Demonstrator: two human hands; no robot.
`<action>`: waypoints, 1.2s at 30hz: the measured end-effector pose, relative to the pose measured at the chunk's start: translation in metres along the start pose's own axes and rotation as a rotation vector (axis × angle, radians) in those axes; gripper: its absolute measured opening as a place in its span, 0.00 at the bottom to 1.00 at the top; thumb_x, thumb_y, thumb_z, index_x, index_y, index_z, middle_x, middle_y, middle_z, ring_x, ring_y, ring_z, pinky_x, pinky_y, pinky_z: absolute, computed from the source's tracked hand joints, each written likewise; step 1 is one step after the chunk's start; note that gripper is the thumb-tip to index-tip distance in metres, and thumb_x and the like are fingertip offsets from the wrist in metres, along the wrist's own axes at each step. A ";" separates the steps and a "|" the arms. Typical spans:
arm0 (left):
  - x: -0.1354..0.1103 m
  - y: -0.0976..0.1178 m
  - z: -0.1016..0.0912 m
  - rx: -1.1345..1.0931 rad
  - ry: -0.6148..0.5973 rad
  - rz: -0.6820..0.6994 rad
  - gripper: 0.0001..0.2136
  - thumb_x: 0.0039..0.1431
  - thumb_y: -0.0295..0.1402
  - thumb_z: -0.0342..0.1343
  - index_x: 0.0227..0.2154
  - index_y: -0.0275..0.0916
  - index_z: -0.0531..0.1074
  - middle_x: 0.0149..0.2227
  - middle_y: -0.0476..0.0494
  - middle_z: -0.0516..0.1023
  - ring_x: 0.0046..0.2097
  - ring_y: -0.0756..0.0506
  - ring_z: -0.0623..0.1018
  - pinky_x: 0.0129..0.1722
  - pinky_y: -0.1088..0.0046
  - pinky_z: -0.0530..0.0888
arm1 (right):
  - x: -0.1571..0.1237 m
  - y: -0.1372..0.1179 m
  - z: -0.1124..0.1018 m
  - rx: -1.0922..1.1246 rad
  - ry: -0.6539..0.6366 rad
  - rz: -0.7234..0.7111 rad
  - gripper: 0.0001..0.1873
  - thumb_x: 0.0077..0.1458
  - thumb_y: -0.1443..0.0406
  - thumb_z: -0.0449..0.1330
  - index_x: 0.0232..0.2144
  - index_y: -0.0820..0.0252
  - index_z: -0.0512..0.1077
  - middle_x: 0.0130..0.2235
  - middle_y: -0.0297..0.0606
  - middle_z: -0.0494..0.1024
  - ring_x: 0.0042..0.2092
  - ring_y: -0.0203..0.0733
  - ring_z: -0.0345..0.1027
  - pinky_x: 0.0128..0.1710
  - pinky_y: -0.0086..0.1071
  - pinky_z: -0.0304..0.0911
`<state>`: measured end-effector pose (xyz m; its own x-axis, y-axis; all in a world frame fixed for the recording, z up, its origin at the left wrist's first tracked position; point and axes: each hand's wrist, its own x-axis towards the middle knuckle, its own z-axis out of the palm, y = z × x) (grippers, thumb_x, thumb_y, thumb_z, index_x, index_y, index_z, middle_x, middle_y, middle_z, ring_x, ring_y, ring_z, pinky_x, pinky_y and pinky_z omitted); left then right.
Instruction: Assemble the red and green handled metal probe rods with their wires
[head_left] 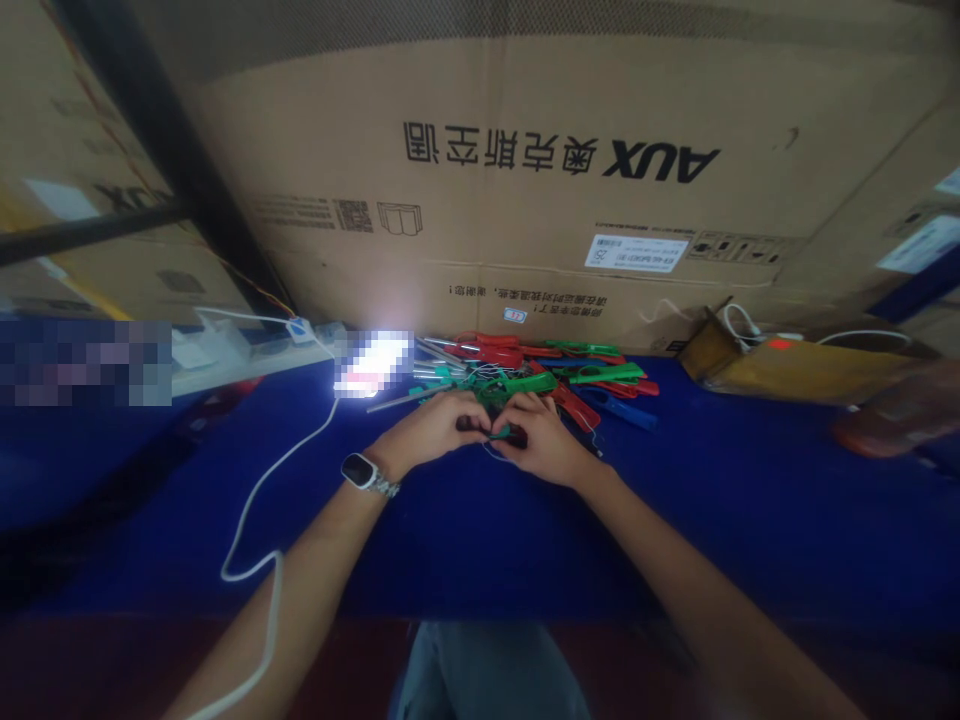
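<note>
While the left hand (446, 424) and the right hand (546, 438) pinched a small dark-and-green piece (501, 433) between thumbs and fingers over the blue desk (480, 540), its visible length ran roughly sideways from one hand to the other; which end was its front could not be told. A thin wire (493, 455) curved just below it, and red and green plastic handles (609, 374) lay heaped beyond the hands.
</note>
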<state>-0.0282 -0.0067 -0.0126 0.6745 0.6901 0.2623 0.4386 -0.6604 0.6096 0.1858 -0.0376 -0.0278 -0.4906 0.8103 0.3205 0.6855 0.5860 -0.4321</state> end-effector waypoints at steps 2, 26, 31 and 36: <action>0.000 0.000 -0.003 -0.109 0.024 -0.047 0.02 0.56 0.32 0.63 0.32 0.39 0.78 0.30 0.48 0.78 0.32 0.48 0.76 0.34 0.72 0.72 | -0.001 -0.001 -0.001 0.034 0.017 0.007 0.05 0.54 0.65 0.66 0.35 0.55 0.75 0.39 0.35 0.72 0.45 0.44 0.65 0.49 0.40 0.51; 0.006 0.006 0.015 0.246 0.038 -0.004 0.05 0.61 0.35 0.60 0.32 0.41 0.77 0.33 0.46 0.72 0.39 0.43 0.73 0.40 0.66 0.70 | -0.008 -0.002 -0.016 -0.043 0.002 0.110 0.11 0.50 0.65 0.68 0.34 0.56 0.69 0.37 0.33 0.76 0.43 0.44 0.66 0.46 0.37 0.49; 0.009 0.006 0.013 0.270 0.000 0.080 0.04 0.63 0.33 0.59 0.32 0.41 0.77 0.35 0.46 0.74 0.40 0.43 0.74 0.43 0.64 0.69 | -0.007 0.001 -0.011 0.012 0.012 0.114 0.11 0.52 0.64 0.67 0.33 0.56 0.68 0.33 0.30 0.76 0.41 0.43 0.67 0.46 0.37 0.47; 0.004 0.008 -0.004 0.189 0.098 0.101 0.06 0.65 0.34 0.56 0.34 0.40 0.77 0.35 0.45 0.73 0.39 0.44 0.74 0.39 0.67 0.70 | -0.008 -0.001 -0.013 -0.001 0.015 0.106 0.12 0.50 0.67 0.67 0.36 0.55 0.68 0.34 0.30 0.77 0.41 0.42 0.67 0.45 0.37 0.47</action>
<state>-0.0250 -0.0080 -0.0036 0.6637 0.6370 0.3920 0.4814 -0.7650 0.4279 0.1962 -0.0447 -0.0189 -0.4070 0.8677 0.2853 0.7337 0.4966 -0.4637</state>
